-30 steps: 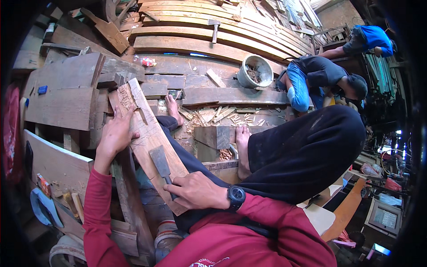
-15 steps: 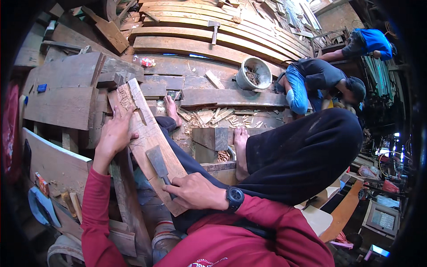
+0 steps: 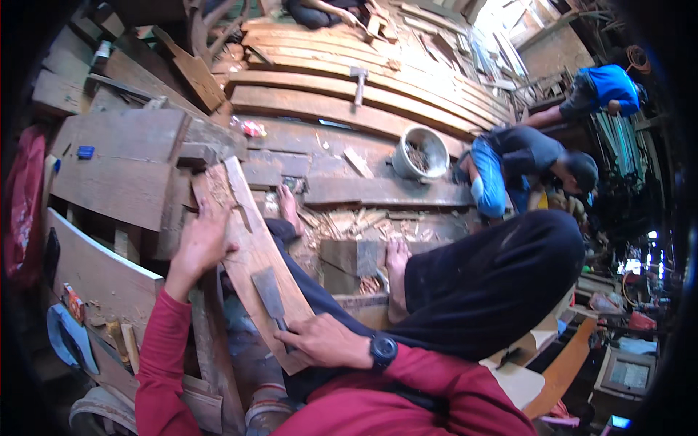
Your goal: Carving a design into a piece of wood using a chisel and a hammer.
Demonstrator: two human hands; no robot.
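A long wooden board (image 3: 263, 254) lies slanted across my lap, with a roughly cut, chipped patch (image 3: 216, 182) and a dark slot near its far end. My left hand (image 3: 201, 243) rests on the board's left side just below that patch, fingers stretched out and thumb apart. A wide flat-bladed chisel (image 3: 267, 291) lies along the near part of the board, blade pointing away from me. My right hand (image 3: 327, 341) is closed round its handle, which the fingers partly hide.
Long planks (image 3: 305, 102) lie beyond, a hammer (image 3: 359, 86) on them. A grey bucket (image 3: 422, 154) stands near a crouching person (image 3: 520, 156); another person in blue (image 3: 609, 89) is behind. Wood chips (image 3: 356, 221) surround a wooden block (image 3: 349, 261) by my feet. Wide boards (image 3: 116, 156) lean at left.
The whole view has tilted up slightly, so the scene sits lower, and a third person's arms and legs show at the top. Both hands stay at about the same places on board and chisel.
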